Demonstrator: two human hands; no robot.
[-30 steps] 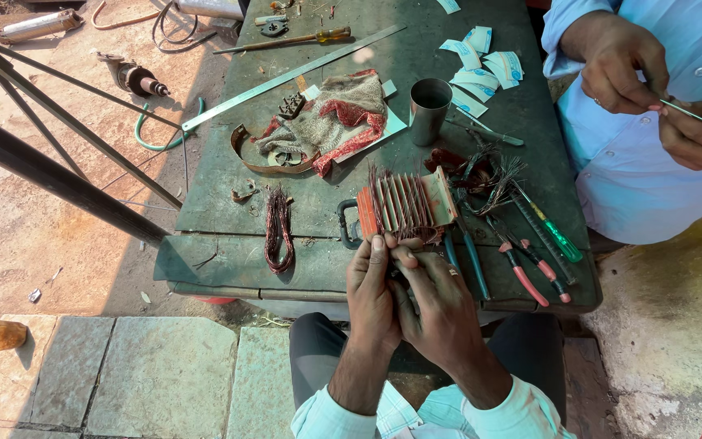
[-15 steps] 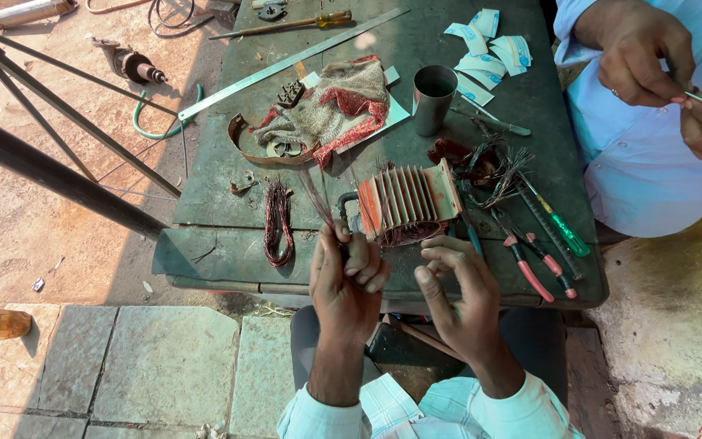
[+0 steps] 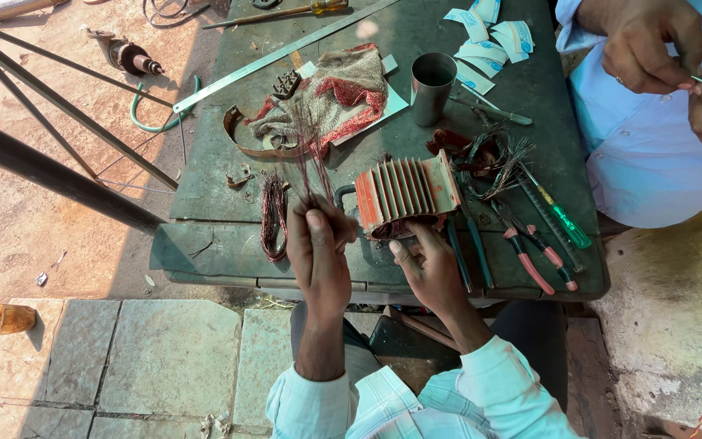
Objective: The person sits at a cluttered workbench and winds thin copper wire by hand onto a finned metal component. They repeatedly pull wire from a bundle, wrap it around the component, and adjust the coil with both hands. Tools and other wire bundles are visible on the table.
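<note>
A bunch of thin copper wires [image 3: 312, 167] is pinched in the left hand [image 3: 318, 252], while the ribbed red motor core [image 3: 404, 193] is steadied by the half-open right hand [image 3: 428, 268]

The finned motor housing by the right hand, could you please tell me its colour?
Faded red-orange, with pale worn fins, on the finned motor housing; the head view shows it best.

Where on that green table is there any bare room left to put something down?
Bare green table lies left of the copper wire bundle, and between the metal cup and the finned motor casing. Right of the casing, pliers and screwdrivers crowd the surface.
</note>
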